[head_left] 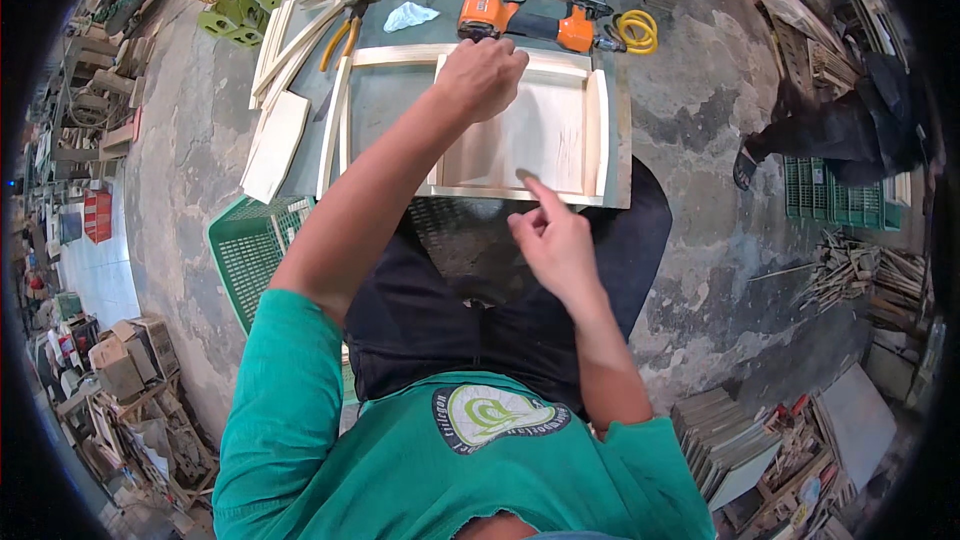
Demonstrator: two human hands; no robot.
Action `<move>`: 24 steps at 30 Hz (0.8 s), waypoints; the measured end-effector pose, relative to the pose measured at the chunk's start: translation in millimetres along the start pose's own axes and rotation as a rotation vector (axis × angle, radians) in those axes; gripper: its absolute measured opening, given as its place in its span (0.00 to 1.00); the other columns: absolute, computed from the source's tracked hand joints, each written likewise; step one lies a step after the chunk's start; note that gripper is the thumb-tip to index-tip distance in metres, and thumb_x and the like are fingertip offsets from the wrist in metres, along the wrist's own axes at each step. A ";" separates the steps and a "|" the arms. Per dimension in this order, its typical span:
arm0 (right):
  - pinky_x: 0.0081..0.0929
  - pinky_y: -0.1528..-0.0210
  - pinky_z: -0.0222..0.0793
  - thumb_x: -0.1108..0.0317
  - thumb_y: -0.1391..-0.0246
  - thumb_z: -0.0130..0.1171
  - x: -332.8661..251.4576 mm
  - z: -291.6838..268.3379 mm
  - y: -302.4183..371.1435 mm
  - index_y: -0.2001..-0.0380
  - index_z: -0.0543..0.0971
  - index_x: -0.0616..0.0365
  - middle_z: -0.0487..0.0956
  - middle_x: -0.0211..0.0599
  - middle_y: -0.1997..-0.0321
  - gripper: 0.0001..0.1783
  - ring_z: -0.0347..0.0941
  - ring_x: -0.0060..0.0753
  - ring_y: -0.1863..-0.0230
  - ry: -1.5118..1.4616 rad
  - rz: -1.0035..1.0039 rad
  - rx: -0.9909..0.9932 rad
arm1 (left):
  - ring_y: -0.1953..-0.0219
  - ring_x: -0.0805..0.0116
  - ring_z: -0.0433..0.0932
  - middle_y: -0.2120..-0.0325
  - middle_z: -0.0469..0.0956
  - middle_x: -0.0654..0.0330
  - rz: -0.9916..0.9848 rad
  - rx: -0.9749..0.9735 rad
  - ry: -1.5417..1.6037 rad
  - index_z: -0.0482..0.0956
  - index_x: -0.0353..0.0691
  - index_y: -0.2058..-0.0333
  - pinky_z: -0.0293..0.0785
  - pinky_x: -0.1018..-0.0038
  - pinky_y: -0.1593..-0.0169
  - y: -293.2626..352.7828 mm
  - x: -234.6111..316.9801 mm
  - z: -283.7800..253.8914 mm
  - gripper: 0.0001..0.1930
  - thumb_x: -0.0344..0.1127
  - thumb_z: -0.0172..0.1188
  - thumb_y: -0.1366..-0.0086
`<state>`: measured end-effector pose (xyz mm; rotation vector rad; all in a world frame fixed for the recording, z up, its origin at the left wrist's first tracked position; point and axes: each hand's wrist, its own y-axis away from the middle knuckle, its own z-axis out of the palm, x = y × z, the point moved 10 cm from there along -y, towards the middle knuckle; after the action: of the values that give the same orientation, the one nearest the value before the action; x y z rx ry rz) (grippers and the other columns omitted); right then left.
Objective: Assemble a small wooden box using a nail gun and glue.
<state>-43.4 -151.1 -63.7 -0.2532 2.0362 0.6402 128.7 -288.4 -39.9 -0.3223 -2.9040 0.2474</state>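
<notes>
A pale wooden frame (595, 130) lies on the worktable before me, with a thin wood panel (545, 130) filling its right part. My left hand (485, 75) is over the frame's far rail, fingers closed; whatever they hold is hidden. Just beyond it lies an orange nail gun (540, 25). At the frame's near rail (490, 192) is my right hand (553, 240), its index finger stretched over the rail toward the panel and the other fingers loosely curled. Nothing shows in that hand. Orange-handled pliers (343, 38) rest beyond the frame's far left corner.
Loose wood pieces (275, 145) lie at the table's left edge, and a crumpled white tissue (410, 16) sits at the back. A yellow coiled hose (637, 31) joins the nail gun. Green crates (235, 250) stand below left and far right, where another person's leg (810, 140) shows.
</notes>
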 end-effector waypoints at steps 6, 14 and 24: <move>0.34 0.58 0.81 0.69 0.40 0.67 18.1 11.7 -9.0 0.34 0.75 0.60 0.86 0.44 0.69 0.31 0.86 0.40 0.66 0.108 -0.142 0.182 | 0.57 0.48 0.81 0.62 0.79 0.52 -0.020 0.025 -0.057 0.81 0.38 0.63 0.79 0.53 0.54 -12.1 -8.9 18.7 0.06 0.31 0.59 0.37; 0.39 0.57 0.80 0.63 0.39 0.68 2.9 3.5 5.3 0.45 0.80 0.61 0.86 0.52 0.67 0.21 0.86 0.52 0.63 0.178 -0.089 0.213 | 0.57 0.42 0.84 0.63 0.83 0.41 -0.097 -0.336 -0.039 0.80 0.35 0.62 0.79 0.52 0.52 -14.0 -24.9 2.3 0.10 0.32 0.60 0.40; 0.38 0.52 0.78 0.64 0.43 0.71 -46.8 -53.9 27.8 0.37 0.69 0.63 0.78 0.52 0.47 0.35 0.81 0.50 0.54 0.181 -0.433 0.615 | 0.60 0.59 0.79 0.65 0.78 0.53 -0.414 -0.209 0.580 0.71 0.35 0.55 0.75 0.65 0.52 100.6 -63.0 -73.6 0.14 0.35 0.62 0.35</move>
<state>-70.4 -160.2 7.5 -0.3764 2.1484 -0.2883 225.3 -195.8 0.3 0.1607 -2.3439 -0.1896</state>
